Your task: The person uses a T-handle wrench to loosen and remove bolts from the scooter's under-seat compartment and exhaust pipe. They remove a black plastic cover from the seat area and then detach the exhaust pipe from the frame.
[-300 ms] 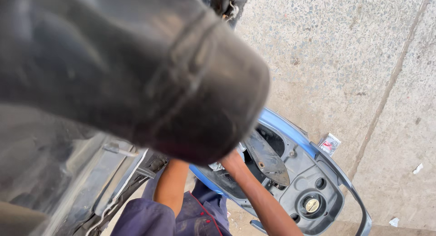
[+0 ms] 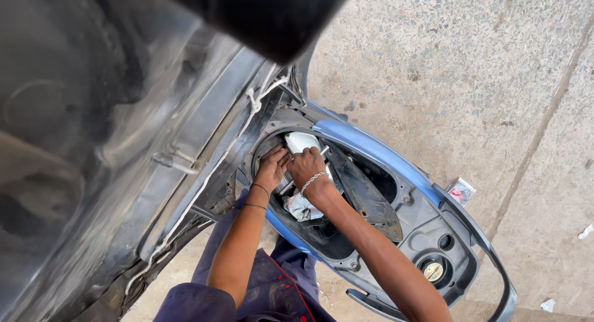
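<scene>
A blue scooter (image 2: pixel 377 150) stands with its seat (image 2: pixel 111 142) raised, so the under-seat bay (image 2: pixel 322 235) lies uncovered. Both my hands are inside the bay's front end. My left hand (image 2: pixel 271 168), with dark bands on the wrist, has bent fingers pressing beside a white plastic part (image 2: pixel 301 140); what it grips is hidden. My right hand (image 2: pixel 307 166), wearing a chain bracelet, is closed around a thin silver metal rod (image 2: pixel 323 151) just beside that white part. A crumpled white rag (image 2: pixel 300 207) lies under my wrists.
The black underside of the raised seat fills the left and top of the view. A black panel (image 2: pixel 365 198) lies slanted in the bay, and a fuel cap (image 2: pixel 433 271) sits at the tail. A small wrapper (image 2: pixel 461 191) and paper scraps (image 2: pixel 585 231) lie on the concrete floor (image 2: pixel 470 80).
The view has shifted, so the seat's dark end no longer covers the bay. Both hands, hidden before, now show together at the white part.
</scene>
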### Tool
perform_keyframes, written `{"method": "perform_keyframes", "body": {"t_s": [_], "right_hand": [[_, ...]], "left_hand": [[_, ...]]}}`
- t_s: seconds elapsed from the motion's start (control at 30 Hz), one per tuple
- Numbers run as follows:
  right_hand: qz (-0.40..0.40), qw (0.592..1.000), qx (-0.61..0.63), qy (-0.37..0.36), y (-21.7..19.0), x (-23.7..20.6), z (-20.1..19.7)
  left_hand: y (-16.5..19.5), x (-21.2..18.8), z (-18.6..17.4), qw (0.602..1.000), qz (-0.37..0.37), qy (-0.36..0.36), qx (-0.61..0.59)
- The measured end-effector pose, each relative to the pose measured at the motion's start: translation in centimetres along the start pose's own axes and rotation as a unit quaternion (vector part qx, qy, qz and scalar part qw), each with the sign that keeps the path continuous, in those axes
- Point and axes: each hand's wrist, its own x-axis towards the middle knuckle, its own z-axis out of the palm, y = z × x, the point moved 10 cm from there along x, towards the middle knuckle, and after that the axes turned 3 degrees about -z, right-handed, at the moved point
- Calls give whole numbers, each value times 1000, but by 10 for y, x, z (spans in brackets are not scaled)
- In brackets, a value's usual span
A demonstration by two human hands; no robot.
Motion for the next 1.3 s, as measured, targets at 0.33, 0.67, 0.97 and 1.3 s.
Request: {"method": "perform_keyframes", "body": {"t_s": [0.33,0.67,0.97,1.3], "right_hand": [[52,998,40,12,-4,-18,2],[-56,977,-41,202,-27,-9,-90],[26,963,143,228,-1,-22,-94],[114,987,26,107,12,-4,-104]], "left_hand": [[-5,-63,-5,985,-9,-87,150],[49,-135,7,756,449,113,463],[79,-116,57,629,389,-134,660],[72,-86,47,672,286,-127,672]]}}
